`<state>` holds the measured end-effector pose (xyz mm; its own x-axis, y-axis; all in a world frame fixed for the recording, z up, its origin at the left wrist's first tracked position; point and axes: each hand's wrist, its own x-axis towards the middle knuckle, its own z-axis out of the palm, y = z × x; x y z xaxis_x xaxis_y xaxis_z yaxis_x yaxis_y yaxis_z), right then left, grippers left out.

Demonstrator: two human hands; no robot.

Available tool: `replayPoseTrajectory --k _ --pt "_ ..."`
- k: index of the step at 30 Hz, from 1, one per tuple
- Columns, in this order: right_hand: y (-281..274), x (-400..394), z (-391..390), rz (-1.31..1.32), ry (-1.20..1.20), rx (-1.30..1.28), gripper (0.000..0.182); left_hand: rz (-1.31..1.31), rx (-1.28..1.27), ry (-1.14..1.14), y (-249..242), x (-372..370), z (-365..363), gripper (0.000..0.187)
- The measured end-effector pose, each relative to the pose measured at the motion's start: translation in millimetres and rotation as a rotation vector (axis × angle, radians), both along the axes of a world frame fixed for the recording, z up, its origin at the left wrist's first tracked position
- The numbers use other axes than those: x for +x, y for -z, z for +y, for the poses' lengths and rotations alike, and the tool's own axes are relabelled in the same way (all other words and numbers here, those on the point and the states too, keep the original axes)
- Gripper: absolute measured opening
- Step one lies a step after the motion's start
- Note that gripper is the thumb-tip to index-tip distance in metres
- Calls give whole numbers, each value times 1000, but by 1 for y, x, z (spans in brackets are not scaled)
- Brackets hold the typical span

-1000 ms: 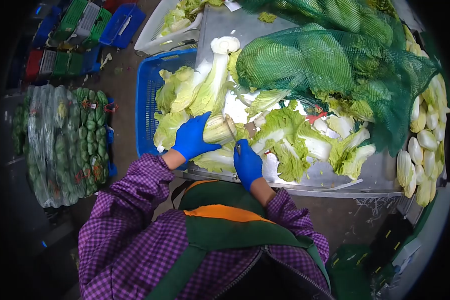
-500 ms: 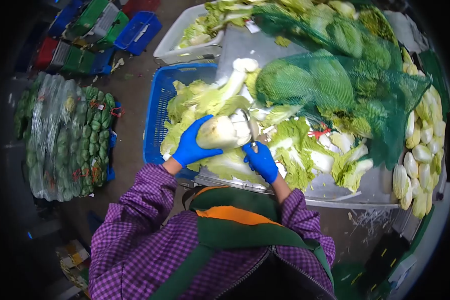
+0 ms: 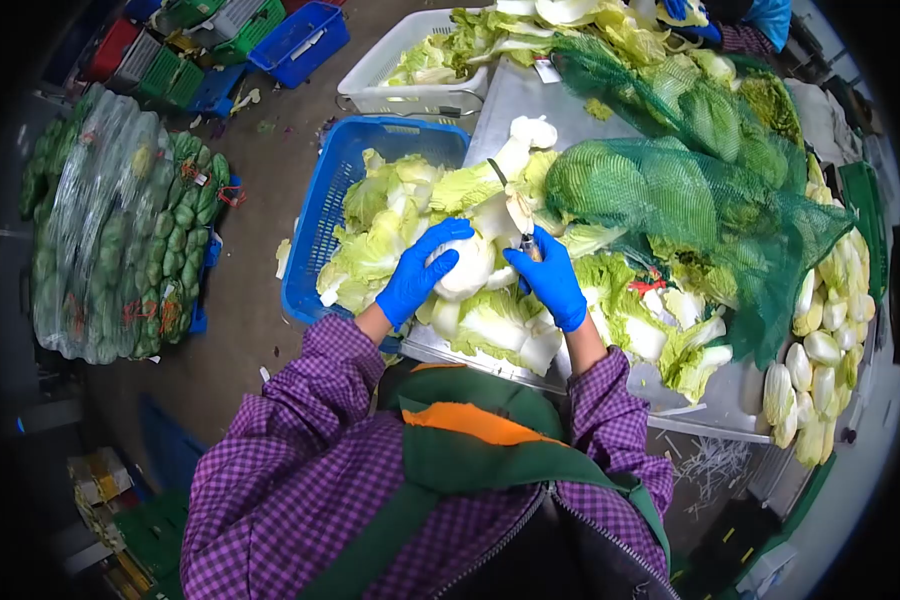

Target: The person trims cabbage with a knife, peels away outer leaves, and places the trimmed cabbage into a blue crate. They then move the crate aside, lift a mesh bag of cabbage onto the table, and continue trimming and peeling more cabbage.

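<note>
In blue gloves, both my hands work over the near left part of the metal table. My left hand [image 3: 417, 275] is closed round the side of a pale Chinese cabbage [image 3: 467, 268], its white base end turned upward. My right hand [image 3: 552, 282] grips the handle of a knife [image 3: 530, 246]. The dark curved blade points away from me, and a pale cut piece [image 3: 519, 212] lies against it. Loose cabbage leaves [image 3: 505, 325] are spread under and around both hands.
A blue crate [image 3: 315, 215] with leaves adjoins the table's left edge, a white crate [image 3: 410, 98] behind it. Cabbages in green mesh [image 3: 670, 190] lie across the table [image 3: 515, 95]. Trimmed cabbages [image 3: 820, 350] are piled at right. Another person's gloved hand [image 3: 675, 8] shows at the top.
The cabbage has turned base-up in my left hand. The knife now points away from me, with a cut piece at its blade. The whole view has shifted slightly.
</note>
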<state>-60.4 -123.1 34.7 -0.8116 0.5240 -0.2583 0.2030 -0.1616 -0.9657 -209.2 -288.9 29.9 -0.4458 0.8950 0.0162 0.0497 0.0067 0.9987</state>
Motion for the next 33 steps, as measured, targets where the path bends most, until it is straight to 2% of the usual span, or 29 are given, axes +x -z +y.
replayPoseTrajectory --k 1,3,5,7,9,11,12,13,15,16,17,19,20,21,22,23,24,25,26,27,30,32,33 --pt "3 -5 3 3 -5 4 39 3 4 -5 1 -3 -3 38" --pt "17 -7 8 -143 159 79 32 89 4 -13 4 0 -16 36" --pt "34 -6 19 6 404 -182 15 135 11 15 5 -3 -37 38" --pt "42 -5 29 -92 508 -161 16 200 -71 -33 8 0 -61 39" --pt "43 -12 28 -102 508 -192 15 261 -93 -50 22 5 -75 45" --pt "35 -33 24 75 592 -130 14 -226 -170 -268 45 20 -77 52" --pt "25 -41 23 97 584 -121 14 -204 -259 -271 57 22 -75 63" --pt "21 -52 25 158 571 -87 14 -210 -259 -278 69 29 -73 63" --pt "-6 -71 25 214 571 -45 18 9 -335 -329 82 39 -66 71" --pt "-7 -73 31 252 521 -51 30 69 -393 -298 80 40 -63 72" --pt "-7 -70 29 249 520 -50 30 66 -393 -298 83 42 -63 72" --pt "-8 -55 15 2 287 280 44 33 -322 -349 90 43 -61 79" --pt "-2 -41 -2 -138 187 264 48 31 -318 -351 88 44 -59 79" --pt "12 -24 -25 -279 86 249 51 151 -356 -333 83 46 -54 84" --pt "46 -6 -50 -270 89 258 48 269 -395 -311 79 50 -50 88" --pt "72 5 -66 -263 93 264 45 261 -395 -309 73 51 -44 88" --pt "64 7 -65 -273 92 260 45 266 -442 -298 67 52 -38 93" --pt "46 9 -63 -274 24 11 42 271 -492 -283 65 54 -37 98" --pt "35 9 -62 -265 -41 -234 38 265 -471 -316 68 53 -37 98" --pt "39 10 -55 -326 -30 -215 32 -121 -374 -351 67 45 -41 96" --pt "26 -3 -56 -280 -34 -127 28 -136 -259 -371 52 36 -47 93" --pt "22 -16 -56 -160 55 -187 28 -281 -82 -454 41 27 -51 90" --pt "19 -23 -54 -105 50 -208 30 -272 -76 -475 35 23 -53 90"
